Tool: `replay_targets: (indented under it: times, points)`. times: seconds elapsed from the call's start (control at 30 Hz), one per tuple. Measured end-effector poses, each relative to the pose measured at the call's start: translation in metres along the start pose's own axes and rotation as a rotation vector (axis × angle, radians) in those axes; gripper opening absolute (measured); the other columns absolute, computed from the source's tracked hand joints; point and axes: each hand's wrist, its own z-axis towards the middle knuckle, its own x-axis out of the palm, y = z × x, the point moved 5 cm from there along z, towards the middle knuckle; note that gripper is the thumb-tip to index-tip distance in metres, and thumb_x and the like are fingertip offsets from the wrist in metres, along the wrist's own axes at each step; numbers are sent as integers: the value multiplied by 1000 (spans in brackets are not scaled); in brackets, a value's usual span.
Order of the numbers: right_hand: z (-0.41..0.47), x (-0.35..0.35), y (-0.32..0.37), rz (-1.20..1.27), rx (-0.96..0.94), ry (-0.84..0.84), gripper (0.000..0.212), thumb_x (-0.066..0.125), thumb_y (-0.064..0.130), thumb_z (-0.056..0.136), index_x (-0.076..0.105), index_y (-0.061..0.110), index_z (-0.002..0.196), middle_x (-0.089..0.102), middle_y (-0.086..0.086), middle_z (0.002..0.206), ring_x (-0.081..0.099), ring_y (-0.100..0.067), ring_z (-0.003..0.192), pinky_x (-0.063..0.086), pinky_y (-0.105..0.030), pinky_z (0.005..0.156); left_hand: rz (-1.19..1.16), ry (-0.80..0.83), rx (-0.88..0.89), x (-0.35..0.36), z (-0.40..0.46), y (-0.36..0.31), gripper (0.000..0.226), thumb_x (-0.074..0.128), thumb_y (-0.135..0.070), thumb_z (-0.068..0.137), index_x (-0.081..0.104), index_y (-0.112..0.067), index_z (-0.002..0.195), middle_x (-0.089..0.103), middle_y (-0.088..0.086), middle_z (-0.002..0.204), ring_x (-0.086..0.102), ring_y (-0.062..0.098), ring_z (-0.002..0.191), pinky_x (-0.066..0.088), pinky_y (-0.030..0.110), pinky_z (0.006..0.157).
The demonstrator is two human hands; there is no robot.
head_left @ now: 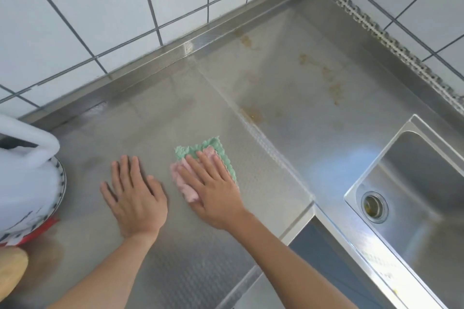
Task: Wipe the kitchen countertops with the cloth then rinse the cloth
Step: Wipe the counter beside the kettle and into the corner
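Wiping stage of the task, seen from the head camera. The right hand [213, 180] lies flat on the cloth [200, 158], fingers straight and slightly spread, pressing the folded pink-and-green cloth against the steel counter [155, 113]; a flat palm, rather than a pinch, likely spreads pressure across the whole pad so it drags evenly. The left hand [134, 193] rests palm down on bare counter just beside the cloth, fingers spread and holding nothing, probably as a brace for the leaning body. The cloth sits on the textured near section of the counter, left of a raised seam [253, 123] that runs diagonally toward the front edge. Beyond the seam, brownish stains [331, 83] mark the smoother section and appear untouched, so most of the wiping seems to remain. Open room lies ahead toward the tiled wall [100, 20] and rightward over the seam toward the stains. Limits: the upstand at the wall foot, the step in the front edge near the right wrist, and the sink [411, 183] at far right, where rinsing would follow. At the left edge a white bag [27, 158] over a patterned plate [61, 183] narrows leftward strokes
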Motion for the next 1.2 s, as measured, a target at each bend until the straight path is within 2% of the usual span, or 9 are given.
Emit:
replay_targets:
  times: [0.1,0.2,0.3,0.37,0.57,0.73,0.87,1.03,1.2]
  points:
    - [-71,-3,-43,-42,43,-18,66,37,46,107,20,24,167,21,-1,174,8,-27,163,14,-55,130,-10,-14,-1,0,0,0,59,38,-30,97,43,-9,153,38,12,166,26,30,158,14,57,127]
    - [-109,-22,-103,-39,360,-22,70,30,61,106,22,25,166,20,1,173,9,-25,163,20,-59,127,-12,-27,-1,1,0,1,59,40,-30,97,44,-10,153,39,12,166,26,29,158,14,57,127]
    - [-103,-30,-127,65,715,-27,87,2,82,93,3,36,166,-7,13,173,-15,-17,161,-10,-55,129,-14,-39,0,3,0,3,58,41,-29,97,43,-11,153,39,10,166,26,28,158,14,57,128]
    - [-75,-28,-112,207,775,-76,88,-8,84,88,-5,41,165,-18,14,172,-26,-15,158,-21,-53,125,-7,-45,6,5,1,5,58,42,-30,97,43,-13,153,38,9,166,25,28,159,14,57,128]
    - [17,-9,-1,170,466,-12,61,10,49,108,9,35,167,2,6,176,-13,-19,162,-8,-53,129,-9,-32,16,9,0,8,60,41,-31,96,41,-13,153,37,8,166,23,26,159,14,57,128]
    - [-18,-3,-4,-28,20,113,60,20,53,112,10,31,168,11,6,176,0,-18,163,10,-50,131,-2,-15,28,11,0,10,59,39,-31,98,39,-12,155,34,9,168,21,26,160,14,58,127]
    - [49,-20,-34,-26,156,62,60,19,52,110,19,30,167,20,7,174,8,-18,163,13,-51,129,4,-6,25,12,1,10,59,39,-31,99,40,-11,155,34,10,168,22,27,160,14,59,128]
    - [188,-33,-32,72,350,28,59,23,49,111,12,33,167,6,7,176,-6,-21,162,-9,-49,128,23,-13,28,14,0,9,58,40,-30,100,42,-10,155,35,10,168,23,27,160,14,58,129]
    - [192,-17,26,19,4,97,56,24,45,113,15,34,167,8,9,176,-5,-19,163,-6,-51,129,35,-7,32,13,-1,8,59,40,-29,100,41,-11,155,35,9,168,21,25,161,13,57,129]
